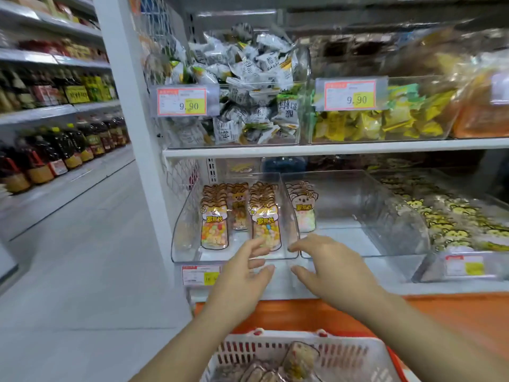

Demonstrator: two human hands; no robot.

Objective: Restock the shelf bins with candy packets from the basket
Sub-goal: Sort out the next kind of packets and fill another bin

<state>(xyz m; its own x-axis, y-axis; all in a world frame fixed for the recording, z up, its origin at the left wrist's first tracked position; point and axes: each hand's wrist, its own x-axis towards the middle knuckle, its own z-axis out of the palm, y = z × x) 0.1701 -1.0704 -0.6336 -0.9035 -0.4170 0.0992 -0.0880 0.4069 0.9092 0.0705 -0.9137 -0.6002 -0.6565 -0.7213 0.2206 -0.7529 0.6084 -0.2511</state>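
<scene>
A clear shelf bin (181, 238) on the lower shelf holds three rows of upright candy packets (265, 227) with cartoon animal tops. My left hand (242, 274) and my right hand (327, 266) hover in front of this bin's front wall, fingers relaxed and spread, holding nothing. A second clear bin (344, 205) to the right has only a few pale packets (303, 210) at its back left. Below my arms a white plastic basket (366, 359) holds several more packets (297, 359).
An orange ledge (454, 312) runs under the lower shelf. The upper shelf carries bins of white wrapped snacks (248, 86) and yellow packets (385, 119). Bins of yellow-faced packets (446, 216) fill the lower right. An aisle with bottles (55, 155) lies left.
</scene>
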